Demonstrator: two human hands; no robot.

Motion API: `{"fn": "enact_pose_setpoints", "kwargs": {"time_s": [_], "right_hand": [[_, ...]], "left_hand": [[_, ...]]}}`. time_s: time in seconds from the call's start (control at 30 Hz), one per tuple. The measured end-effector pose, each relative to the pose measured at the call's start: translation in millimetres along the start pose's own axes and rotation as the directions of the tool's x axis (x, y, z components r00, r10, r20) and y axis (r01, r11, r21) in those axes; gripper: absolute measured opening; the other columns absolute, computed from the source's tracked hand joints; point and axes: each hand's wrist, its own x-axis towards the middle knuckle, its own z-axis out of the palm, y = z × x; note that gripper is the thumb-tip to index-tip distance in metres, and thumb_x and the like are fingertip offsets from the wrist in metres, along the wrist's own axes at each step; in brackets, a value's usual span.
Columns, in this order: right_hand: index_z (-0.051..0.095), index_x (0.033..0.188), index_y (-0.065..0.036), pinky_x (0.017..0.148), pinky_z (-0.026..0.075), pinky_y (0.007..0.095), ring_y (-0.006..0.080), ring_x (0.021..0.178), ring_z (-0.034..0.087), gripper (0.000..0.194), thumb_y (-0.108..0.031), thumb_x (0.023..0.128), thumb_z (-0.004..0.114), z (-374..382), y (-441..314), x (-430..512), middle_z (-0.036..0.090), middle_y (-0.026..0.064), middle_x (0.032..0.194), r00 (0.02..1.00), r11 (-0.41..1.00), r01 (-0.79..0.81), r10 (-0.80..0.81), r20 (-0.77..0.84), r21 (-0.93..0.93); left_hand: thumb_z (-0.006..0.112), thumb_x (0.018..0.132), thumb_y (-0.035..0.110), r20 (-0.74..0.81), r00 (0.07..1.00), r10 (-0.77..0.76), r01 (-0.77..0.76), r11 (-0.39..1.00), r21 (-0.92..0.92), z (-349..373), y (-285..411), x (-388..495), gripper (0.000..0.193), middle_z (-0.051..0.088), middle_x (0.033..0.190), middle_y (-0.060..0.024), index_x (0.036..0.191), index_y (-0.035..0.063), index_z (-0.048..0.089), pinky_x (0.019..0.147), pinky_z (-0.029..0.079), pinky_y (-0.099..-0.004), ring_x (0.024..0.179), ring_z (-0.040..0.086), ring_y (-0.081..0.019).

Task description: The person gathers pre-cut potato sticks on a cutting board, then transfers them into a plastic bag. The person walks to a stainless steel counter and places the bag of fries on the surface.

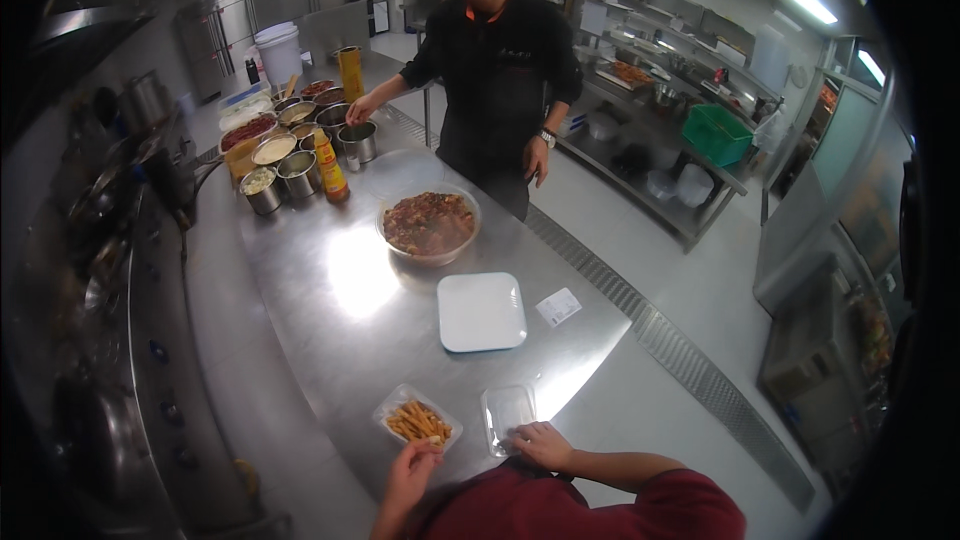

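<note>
My left hand (414, 463) is at the near edge of a clear plastic tub (385, 406) of French fries (418, 420). Its thumb and fingertips are pinched together at a small pale piece (435, 440), too small to name. To the right, my right hand (541, 445) lies over the right edge of a shallow clear plastic lid or tray (504, 416), fingers bent; whether they grip it is hidden. Beyond both is a white square plate (482, 313), with nothing on it. A white printed slip (559, 307) lies beside the plate.
A large clear bowl of reddish mixed food (429, 225) stands farther along the steel table (337, 360). Steel pots (298, 174) and a yellow sauce bottle (330, 169) crowd its far left. Across the table, a person in black (495, 82) reaches toward the pots. A stove (161, 360) runs along the left.
</note>
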Motion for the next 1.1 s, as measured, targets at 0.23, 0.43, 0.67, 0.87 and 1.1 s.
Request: {"fn": "enact_pose_setpoints", "kwargs": {"time_s": [0.23,0.43,0.67,0.87,1.1], "right_hand": [[0.054,0.130,-0.012,0.103,0.041,0.0453,0.0331,0.126,0.050,0.055,-0.024,0.079,0.070,1.7,-18.5,5.8,0.052,0.0136,0.135,0.995,0.998,-0.053,0.050,-0.091,-0.029],[0.061,0.117,-0.012,0.090,0.050,0.0434,0.0300,0.112,0.060,0.036,-0.015,0.082,0.068,-11.2,-21.0,-2.2,0.063,0.0101,0.119,0.972,0.988,-0.104,0.125,-0.197,0.113],[0.065,0.105,-0.002,0.070,0.058,0.0308,0.0230,0.079,0.071,0.016,0.000,0.090,0.066,-73.2,-63.0,42.5,0.065,0.0133,0.099,0.640,0.498,-0.146,0.707,-0.302,0.855],[0.071,0.110,-0.012,0.086,0.051,0.0393,0.0260,0.096,0.064,0.034,-0.002,0.078,0.072,-85.5,-88.2,78.5,0.064,0.0082,0.100,0.824,0.811,0.064,0.286,-0.490,0.582],[0.067,0.123,-0.015,0.100,0.045,0.0461,0.0343,0.118,0.055,0.047,-0.007,0.077,0.073,-67.4,-84.2,97.4,0.060,0.0101,0.118,0.907,0.917,0.250,-0.111,-0.407,0.309]], "left_hand": [[0.054,0.102,0.007,-0.062,0.998,-0.029,0.031,0.999,0.037,-1.0,28.8,-2.1,0.027,0.068,0.112,-0.0120,0.128,-0.0034,0.054,0.088,0.055,-0.0308,0.098,0.066,-0.0165],[0.052,0.101,0.005,-0.176,0.984,0.014,-0.004,0.998,0.057,-12.2,32.0,-9.1,0.026,0.069,0.108,-0.0128,0.125,-0.0019,0.057,0.083,0.055,-0.0310,0.091,0.067,-0.0167],[0.054,0.102,0.008,-0.251,0.967,-0.053,0.072,0.995,0.070,-23.8,33.9,-7.3,0.027,0.068,0.109,-0.0121,0.127,-0.0015,0.056,0.080,0.056,-0.0297,0.090,0.066,-0.0158],[0.054,0.104,0.018,-0.397,0.905,-0.149,0.044,0.964,-0.263,-21.8,55.4,32.2,0.037,0.066,0.114,-0.0147,0.135,-0.0011,0.052,0.071,0.059,-0.0319,0.089,0.066,-0.0189],[0.051,0.102,0.013,-0.357,0.909,-0.216,0.257,0.964,0.070,-60.3,33.7,76.7,0.039,0.070,0.099,-0.0105,0.138,-0.0008,0.052,0.062,0.056,-0.0273,0.074,0.063,-0.0126]]}}
